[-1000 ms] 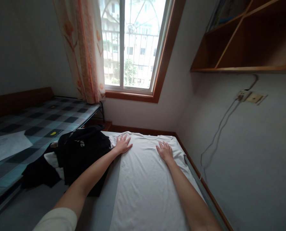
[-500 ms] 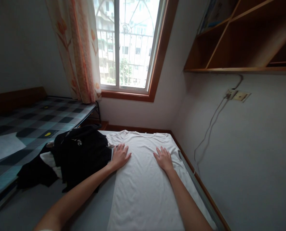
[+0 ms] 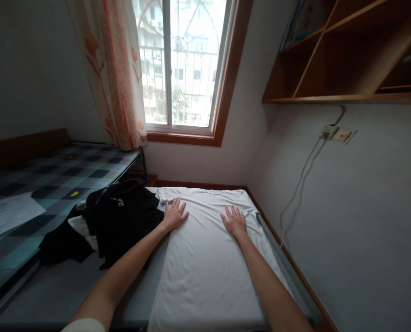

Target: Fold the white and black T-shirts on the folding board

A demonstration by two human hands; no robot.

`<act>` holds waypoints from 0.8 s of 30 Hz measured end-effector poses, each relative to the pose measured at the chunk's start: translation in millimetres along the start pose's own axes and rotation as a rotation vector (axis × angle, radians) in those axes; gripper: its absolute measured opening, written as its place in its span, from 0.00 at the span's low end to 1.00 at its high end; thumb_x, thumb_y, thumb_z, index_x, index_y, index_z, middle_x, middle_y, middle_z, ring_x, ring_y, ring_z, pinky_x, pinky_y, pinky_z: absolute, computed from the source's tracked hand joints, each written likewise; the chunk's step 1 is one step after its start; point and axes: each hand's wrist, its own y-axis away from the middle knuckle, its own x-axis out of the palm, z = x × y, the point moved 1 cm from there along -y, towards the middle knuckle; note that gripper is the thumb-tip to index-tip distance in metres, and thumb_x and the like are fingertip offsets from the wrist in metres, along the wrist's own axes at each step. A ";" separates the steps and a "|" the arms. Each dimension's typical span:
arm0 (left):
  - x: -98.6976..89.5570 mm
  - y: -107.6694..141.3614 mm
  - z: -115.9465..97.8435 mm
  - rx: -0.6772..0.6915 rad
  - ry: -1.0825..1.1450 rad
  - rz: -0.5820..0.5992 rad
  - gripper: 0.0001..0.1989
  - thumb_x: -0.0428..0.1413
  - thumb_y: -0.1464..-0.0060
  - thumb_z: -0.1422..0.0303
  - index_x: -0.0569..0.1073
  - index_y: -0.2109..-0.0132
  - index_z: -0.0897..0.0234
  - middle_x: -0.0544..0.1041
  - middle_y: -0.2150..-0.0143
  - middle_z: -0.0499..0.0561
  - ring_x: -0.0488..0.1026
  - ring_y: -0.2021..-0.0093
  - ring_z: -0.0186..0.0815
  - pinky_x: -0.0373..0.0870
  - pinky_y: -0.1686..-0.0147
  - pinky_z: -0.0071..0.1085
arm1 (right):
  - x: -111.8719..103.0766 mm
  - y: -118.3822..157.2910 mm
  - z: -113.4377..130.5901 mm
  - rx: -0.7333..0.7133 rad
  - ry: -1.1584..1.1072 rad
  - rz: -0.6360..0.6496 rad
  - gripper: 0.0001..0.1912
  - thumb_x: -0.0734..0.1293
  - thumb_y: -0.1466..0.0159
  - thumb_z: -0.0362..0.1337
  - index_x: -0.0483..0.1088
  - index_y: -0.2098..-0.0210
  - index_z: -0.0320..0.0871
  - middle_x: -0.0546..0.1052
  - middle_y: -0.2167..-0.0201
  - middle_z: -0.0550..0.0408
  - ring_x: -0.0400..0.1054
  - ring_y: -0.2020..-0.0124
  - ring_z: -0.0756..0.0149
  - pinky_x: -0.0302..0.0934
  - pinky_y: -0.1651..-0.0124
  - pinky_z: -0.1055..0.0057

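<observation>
The shirt (image 3: 205,272), white, lies spread out on the grey table (image 3: 136,299), its collar toward the window (image 3: 193,69), with small creases running across the cloth. The left hand (image 3: 175,215) rests palm down near the shirt's left edge, below the sleeve, fingers apart and gripping nothing. The right hand (image 3: 234,221) rests flat on the upper right part, its fingers likewise spread, with no cloth pinched.

Just left of the left hand is a heap of black clothes (image 3: 127,226), with a bit of white cloth (image 3: 79,225) showing at its side. Further left stands a bed (image 3: 95,159) with a checked cover, and a sheet of paper (image 3: 10,214) lies on it.

A flowered curtain (image 3: 112,87) hangs left of the window. On the right, a wooden shelf (image 3: 330,98) is above a socket (image 3: 344,135), from which a cord (image 3: 298,184) runs down the wall.
</observation>
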 end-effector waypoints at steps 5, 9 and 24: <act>0.6 6.3 -1.7 -0.025 -0.010 -0.029 0.28 0.42 0.38 0.54 0.61 0.35 0.61 0.54 0.31 0.62 0.47 0.31 0.49 0.44 0.37 0.55 | -2.2 2.8 -0.6 -0.056 -0.030 -0.042 0.31 0.50 0.32 0.52 0.52 0.33 0.48 0.48 0.30 0.48 0.37 0.30 0.55 0.32 0.33 0.56; -0.7 20.1 -3.8 0.010 -0.015 -0.064 0.28 0.40 0.37 0.54 0.62 0.37 0.61 0.55 0.32 0.63 0.48 0.31 0.51 0.45 0.37 0.56 | 3.5 18.2 -11.5 0.023 -0.026 -0.155 0.31 0.49 0.31 0.50 0.53 0.33 0.44 0.47 0.30 0.45 0.37 0.30 0.55 0.32 0.33 0.57; 2.6 7.1 -1.1 -0.039 0.010 -0.026 0.29 0.43 0.40 0.52 0.61 0.35 0.59 0.54 0.31 0.60 0.44 0.30 0.51 0.42 0.37 0.57 | -0.3 -2.3 -14.1 0.081 -0.008 -0.014 0.33 0.49 0.32 0.53 0.51 0.32 0.46 0.48 0.30 0.45 0.40 0.31 0.53 0.34 0.34 0.55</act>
